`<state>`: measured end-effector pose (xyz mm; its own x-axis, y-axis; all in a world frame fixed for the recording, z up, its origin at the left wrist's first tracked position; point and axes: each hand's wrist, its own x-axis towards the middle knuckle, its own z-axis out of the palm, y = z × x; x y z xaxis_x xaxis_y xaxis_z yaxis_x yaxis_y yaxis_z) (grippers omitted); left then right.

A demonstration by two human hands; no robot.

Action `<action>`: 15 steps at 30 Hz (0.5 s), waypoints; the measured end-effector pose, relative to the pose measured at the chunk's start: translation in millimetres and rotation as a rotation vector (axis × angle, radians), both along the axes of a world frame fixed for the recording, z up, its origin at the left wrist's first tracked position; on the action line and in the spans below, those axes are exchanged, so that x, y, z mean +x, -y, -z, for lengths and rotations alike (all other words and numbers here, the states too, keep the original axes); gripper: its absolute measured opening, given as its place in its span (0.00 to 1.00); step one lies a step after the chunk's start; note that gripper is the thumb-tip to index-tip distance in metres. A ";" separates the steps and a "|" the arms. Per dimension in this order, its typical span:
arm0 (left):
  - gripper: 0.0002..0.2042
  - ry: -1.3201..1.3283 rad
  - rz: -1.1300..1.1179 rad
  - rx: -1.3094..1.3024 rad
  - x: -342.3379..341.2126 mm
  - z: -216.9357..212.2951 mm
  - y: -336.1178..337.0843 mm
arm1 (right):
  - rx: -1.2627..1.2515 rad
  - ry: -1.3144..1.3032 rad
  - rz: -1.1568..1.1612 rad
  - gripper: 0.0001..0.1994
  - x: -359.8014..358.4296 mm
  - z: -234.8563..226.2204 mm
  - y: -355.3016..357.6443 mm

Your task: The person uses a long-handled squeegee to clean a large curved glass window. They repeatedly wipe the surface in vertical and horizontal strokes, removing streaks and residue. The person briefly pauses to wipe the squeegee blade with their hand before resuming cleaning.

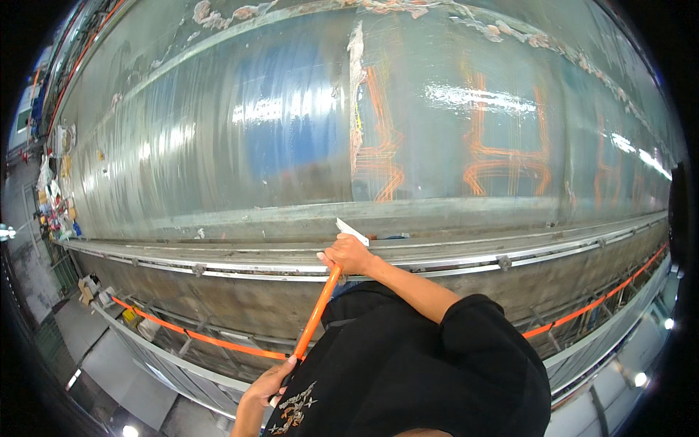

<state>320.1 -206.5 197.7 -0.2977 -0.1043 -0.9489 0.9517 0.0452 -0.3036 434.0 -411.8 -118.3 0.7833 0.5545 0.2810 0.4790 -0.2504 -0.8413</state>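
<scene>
Both hands are on one long orange-handled scraper [317, 309], held at a slant in front of my body. My right hand [349, 253] is closed around its upper end, by the ledge. A pale, flat blade [352, 231] sticks out past this hand, set crosswise to the handle; the fingers hide where the two join. Lower down, my left hand [271, 382] grips the handle near its bottom end, close to my black shirt. Beyond the blade stands a large, glossy grey-green panel surface [291, 167], streaked and marked with orange lines [506, 156].
A metal rail [451, 268] runs along the ledge between me and the panels. An orange guard bar [211, 340] crosses behind my body on both sides. Assorted items [58, 204] are heaped at the far left. Rough, pale residue [356, 95] lines a panel seam.
</scene>
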 end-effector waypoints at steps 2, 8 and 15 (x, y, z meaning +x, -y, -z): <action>0.26 -0.019 0.098 -0.011 9.9 -4.2 4.1 | -0.006 0.022 -0.010 0.24 5.6 1.0 4.7; 0.26 -0.043 -0.169 -0.176 136.2 -10.2 10.3 | 0.053 0.159 0.110 0.24 116.7 15.5 -7.6; 0.29 0.032 -0.174 -0.151 317.2 12.2 29.4 | 0.046 0.274 0.142 0.22 328.8 32.7 4.0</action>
